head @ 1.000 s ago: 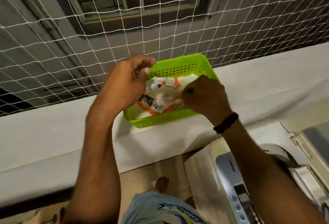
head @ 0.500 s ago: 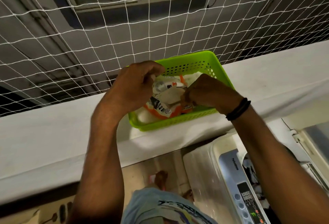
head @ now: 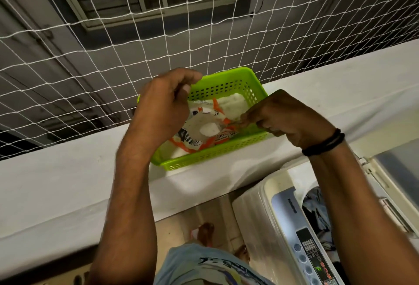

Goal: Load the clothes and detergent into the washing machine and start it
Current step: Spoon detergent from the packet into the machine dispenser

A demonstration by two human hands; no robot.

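Both hands, left hand (head: 163,105) and right hand (head: 283,117), pinching the detergent packet (head: 204,130) open over the green basket (head: 226,80); keep mouth upright, lift slowly, avoid spilling.

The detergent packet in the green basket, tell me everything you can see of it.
The detergent packet is a crinkled soft plastic pouch, white with orange edging and dark print. It lies tilted inside the green basket on the white ledge. The left hand and right hand pinch its rim, holding its mouth open; white powder shows inside.
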